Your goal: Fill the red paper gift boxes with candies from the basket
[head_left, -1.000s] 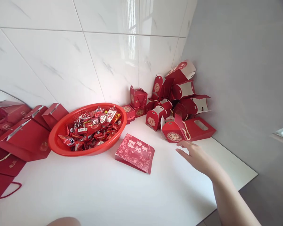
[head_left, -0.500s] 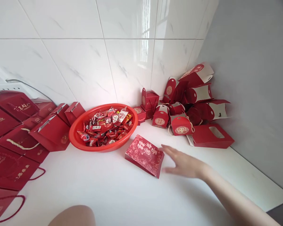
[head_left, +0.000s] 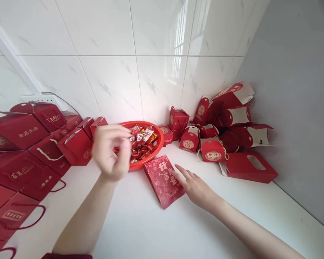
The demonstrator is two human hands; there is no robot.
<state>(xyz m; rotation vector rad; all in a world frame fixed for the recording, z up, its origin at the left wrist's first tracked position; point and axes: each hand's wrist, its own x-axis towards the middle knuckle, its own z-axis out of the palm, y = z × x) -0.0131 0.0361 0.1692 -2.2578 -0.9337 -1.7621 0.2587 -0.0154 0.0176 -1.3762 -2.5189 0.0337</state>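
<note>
On the white counter lies a flat red paper bag (head_left: pixel 163 181) with pale printed characters and a floral pattern. My right hand (head_left: pixel 196 185) rests at its right edge, fingers stretched out over the printed face; the thumb is hidden. My left hand (head_left: pixel 110 151) is raised in front of the orange-red plastic basket (head_left: pixel 161 142), covering its left part. The fingers of that hand are curled and smeared by motion, so whether they hold anything does not show. Inside the basket is a heap of wrapped candies (head_left: pixel 143 142), mostly in red wrappers.
Red gift boxes (head_left: pixel 24 129) with rope handles are stacked along the left. More small red boxes (head_left: pixel 212 149) stand in the right corner, several with open flaps, beside a red box with an oval window (head_left: pixel 251 167). A tiled wall (head_left: pixel 108 79) closes the back.
My left hand has come up from the lower edge to the basket. The paper bag has turned on the counter, and my right hand has moved left onto it. The view has shifted left.
</note>
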